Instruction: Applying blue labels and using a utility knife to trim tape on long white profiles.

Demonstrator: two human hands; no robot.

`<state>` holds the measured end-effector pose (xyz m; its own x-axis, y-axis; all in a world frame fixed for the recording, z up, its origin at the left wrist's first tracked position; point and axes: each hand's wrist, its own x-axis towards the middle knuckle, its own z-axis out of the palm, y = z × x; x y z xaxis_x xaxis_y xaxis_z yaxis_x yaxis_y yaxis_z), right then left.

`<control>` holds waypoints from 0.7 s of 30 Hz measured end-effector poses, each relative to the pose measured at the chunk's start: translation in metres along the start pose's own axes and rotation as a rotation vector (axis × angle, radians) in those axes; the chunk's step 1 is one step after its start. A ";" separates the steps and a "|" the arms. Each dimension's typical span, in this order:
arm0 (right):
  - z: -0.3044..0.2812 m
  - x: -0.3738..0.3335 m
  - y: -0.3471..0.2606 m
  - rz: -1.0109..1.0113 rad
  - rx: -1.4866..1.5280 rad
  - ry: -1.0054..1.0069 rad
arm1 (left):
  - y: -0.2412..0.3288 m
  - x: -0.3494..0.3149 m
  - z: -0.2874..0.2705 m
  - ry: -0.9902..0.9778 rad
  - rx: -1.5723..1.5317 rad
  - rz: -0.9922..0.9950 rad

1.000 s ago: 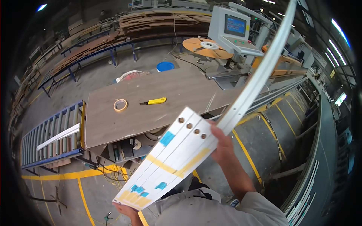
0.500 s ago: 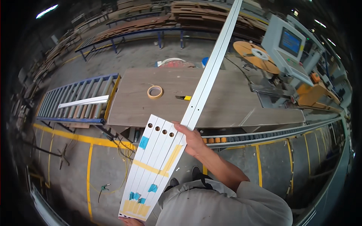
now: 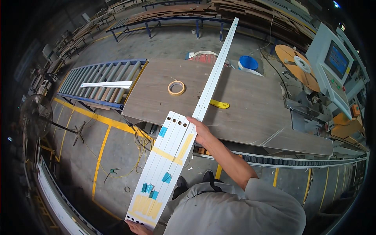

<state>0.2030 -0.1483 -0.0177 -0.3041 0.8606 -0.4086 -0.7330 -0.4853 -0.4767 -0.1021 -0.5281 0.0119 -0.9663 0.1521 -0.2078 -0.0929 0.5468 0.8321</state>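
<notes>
A flat bundle of white slats (image 3: 157,166) lies tilted across my front, bound with yellow masking tape and patches of blue tape. Round holes run along both its ends. My right hand (image 3: 201,131) is closed around its upper right edge, thumb on top, where two long white strips (image 3: 217,70) reach out over the table. Those strips have small dark holes near my hand. At the bundle's near end, my left hand (image 3: 138,228) grips the lower edge, its fingers partly hidden underneath. A yellow utility knife (image 3: 220,104) lies beside the strips, partly covered by them.
On the brown worktable (image 3: 250,117) sits a tape roll (image 3: 177,94). To the left, a roller conveyor (image 3: 107,92) carries white strips. A machine with a screen (image 3: 337,58) stands at right, near a blue bucket (image 3: 248,62). An air gun (image 3: 113,171) and yellow hose lie on the floor.
My view has turned, and the scene sits differently in it. The long strips' far end has come into view, and more of the knife shows. Both hands keep their hold.
</notes>
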 end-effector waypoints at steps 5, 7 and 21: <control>-0.001 0.020 -0.001 0.015 0.008 0.035 | 0.035 -0.029 -0.009 -0.034 -0.006 0.123; -0.003 0.035 0.005 0.085 0.037 -0.025 | 0.036 -0.033 -0.016 -0.027 -0.012 0.133; -0.001 0.049 -0.007 0.031 -0.583 0.220 | -0.002 -0.005 -0.020 -0.336 0.375 0.660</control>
<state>0.1939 -0.1029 -0.0349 -0.1421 0.8230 -0.5499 -0.2540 -0.5673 -0.7834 -0.1020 -0.5460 0.0216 -0.6655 0.7430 0.0709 0.6116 0.4883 0.6225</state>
